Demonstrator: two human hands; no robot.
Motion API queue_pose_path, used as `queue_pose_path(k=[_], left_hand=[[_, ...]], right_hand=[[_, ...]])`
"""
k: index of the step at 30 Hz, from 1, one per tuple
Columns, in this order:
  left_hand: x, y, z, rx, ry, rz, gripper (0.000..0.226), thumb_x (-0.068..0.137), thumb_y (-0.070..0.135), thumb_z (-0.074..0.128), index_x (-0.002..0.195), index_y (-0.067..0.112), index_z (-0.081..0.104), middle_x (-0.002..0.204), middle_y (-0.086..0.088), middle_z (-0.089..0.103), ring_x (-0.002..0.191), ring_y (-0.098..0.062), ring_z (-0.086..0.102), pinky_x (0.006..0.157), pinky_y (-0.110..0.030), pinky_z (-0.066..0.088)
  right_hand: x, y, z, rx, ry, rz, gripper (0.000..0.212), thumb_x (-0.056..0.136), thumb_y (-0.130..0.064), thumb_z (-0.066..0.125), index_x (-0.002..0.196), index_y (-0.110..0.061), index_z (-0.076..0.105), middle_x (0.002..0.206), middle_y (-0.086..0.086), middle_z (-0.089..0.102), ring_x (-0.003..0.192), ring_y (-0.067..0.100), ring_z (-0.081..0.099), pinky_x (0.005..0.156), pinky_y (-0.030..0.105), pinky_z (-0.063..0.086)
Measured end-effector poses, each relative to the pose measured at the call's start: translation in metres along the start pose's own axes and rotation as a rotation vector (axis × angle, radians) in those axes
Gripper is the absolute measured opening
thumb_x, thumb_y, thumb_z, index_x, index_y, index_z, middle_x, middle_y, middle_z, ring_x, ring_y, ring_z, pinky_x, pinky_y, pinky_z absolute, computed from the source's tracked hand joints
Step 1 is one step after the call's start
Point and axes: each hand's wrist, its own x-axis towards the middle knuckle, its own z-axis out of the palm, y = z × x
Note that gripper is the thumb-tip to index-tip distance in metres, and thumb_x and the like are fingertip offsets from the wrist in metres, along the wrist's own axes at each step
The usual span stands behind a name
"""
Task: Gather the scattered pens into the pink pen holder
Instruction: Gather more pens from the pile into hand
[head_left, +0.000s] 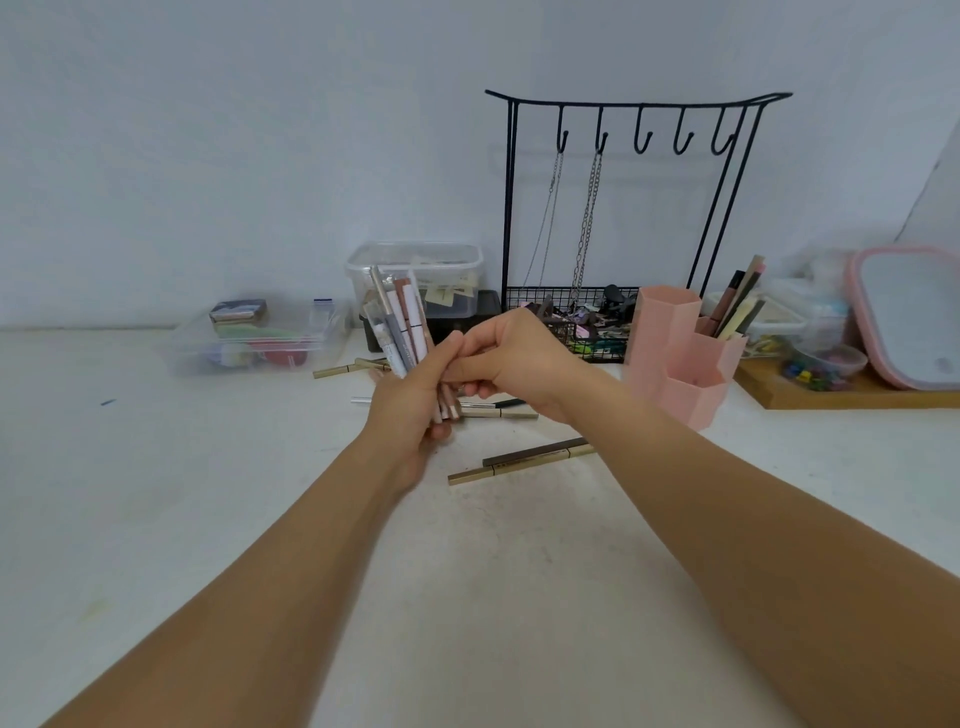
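Observation:
My left hand grips a bundle of pens that stands upright above the table, tips pointing up and slightly left. My right hand meets it from the right, fingers curled around the lower part of the same bundle. The pink pen holder, made of hexagonal cells, stands to the right of my hands with a few pens sticking out of its back cell. On the white table lie more pens: two gold and brown ones nearer to me, others under my hands, and a gold one to the left.
A black wire rack with hooks and chains stands behind, its basket full of small items. Clear plastic boxes sit at the back left. A wooden tray with a pink-rimmed mirror is at the right.

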Motion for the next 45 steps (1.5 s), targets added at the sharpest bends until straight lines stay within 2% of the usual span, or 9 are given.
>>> queue_pose_path(k=[3,7,10,13,28,31,34,39,45], left_hand=[[-0.001,0.000,0.001,0.005,0.017,-0.011,0.034,0.092,0.046,0.070,0.098,0.013,0.070,0.063,-0.003,0.063,0.050,-0.011,0.053,0.039,-0.021,0.032],[0.001,0.002,0.002,0.022,0.102,-0.001,0.030,0.093,0.041,0.072,0.096,0.011,0.064,0.054,0.000,0.055,0.046,-0.011,0.051,0.037,-0.021,0.033],[0.003,0.004,-0.001,0.037,0.182,-0.003,0.026,0.093,0.036,0.071,0.090,0.013,0.060,0.054,0.002,0.052,0.044,-0.010,0.046,0.037,-0.022,0.031],[0.006,0.004,-0.005,0.052,0.253,-0.016,0.030,0.092,0.037,0.072,0.084,0.011,0.061,0.056,0.001,0.051,0.046,-0.012,0.045,0.041,-0.026,0.034],[0.008,0.002,-0.006,0.069,0.345,-0.031,0.033,0.093,0.036,0.072,0.079,0.008,0.062,0.047,0.001,0.052,0.041,-0.013,0.044,0.036,-0.024,0.038],[0.006,0.002,-0.006,0.105,0.340,-0.049,0.041,0.093,0.043,0.071,0.072,0.010,0.060,0.043,0.003,0.053,0.040,-0.012,0.045,0.041,-0.025,0.042],[0.003,0.002,-0.004,0.081,0.253,-0.035,0.040,0.091,0.045,0.072,0.073,0.013,0.059,0.052,0.001,0.052,0.043,-0.011,0.044,0.040,-0.023,0.036],[0.000,0.002,0.000,0.038,0.141,-0.010,0.047,0.083,0.053,0.078,0.099,0.012,0.064,0.052,0.006,0.045,0.044,-0.010,0.039,0.040,-0.022,0.027],[-0.002,0.001,0.000,0.008,0.081,0.039,0.048,0.078,0.049,0.082,0.099,0.008,0.071,0.054,0.003,0.052,0.045,-0.009,0.042,0.039,-0.021,0.030]], right_hand=[[0.001,0.005,0.004,0.027,0.032,0.026,0.013,0.079,0.002,0.079,0.088,0.009,0.073,0.067,0.014,0.066,0.055,0.012,0.059,0.051,0.019,0.046],[0.001,0.009,-0.014,-0.001,-0.017,0.046,0.018,0.085,-0.013,0.079,0.102,-0.011,0.075,0.088,0.000,0.074,0.078,0.007,0.067,0.065,0.022,0.052],[0.007,0.023,-0.034,-0.368,0.137,-0.001,0.020,0.091,-0.017,0.072,0.111,-0.019,0.074,0.101,-0.007,0.073,0.094,0.008,0.067,0.084,0.027,0.056],[0.012,0.039,-0.040,-0.617,0.141,-0.007,0.021,0.092,-0.015,0.071,0.113,-0.017,0.075,0.110,-0.003,0.073,0.101,0.011,0.065,0.096,0.030,0.052],[0.013,0.051,-0.044,-0.820,0.062,0.084,0.009,0.092,-0.008,0.069,0.091,-0.012,0.077,0.080,-0.006,0.066,0.069,0.004,0.055,0.071,0.024,0.045],[0.011,0.037,-0.051,-0.770,0.052,0.077,0.008,0.095,-0.012,0.065,0.098,-0.010,0.072,0.078,-0.008,0.060,0.068,0.005,0.052,0.065,0.020,0.041],[0.006,0.017,-0.053,-0.477,0.038,0.076,0.005,0.096,-0.012,0.064,0.097,-0.010,0.069,0.075,0.001,0.067,0.062,0.008,0.058,0.061,0.022,0.050],[0.001,-0.008,-0.041,0.051,-0.071,0.062,0.017,0.095,-0.004,0.065,0.110,0.005,0.066,0.081,0.011,0.069,0.066,0.014,0.064,0.065,0.022,0.057],[-0.002,-0.008,-0.019,0.097,-0.201,0.074,0.021,0.090,0.003,0.068,0.110,0.010,0.068,0.086,0.022,0.072,0.069,0.018,0.069,0.067,0.023,0.060]])
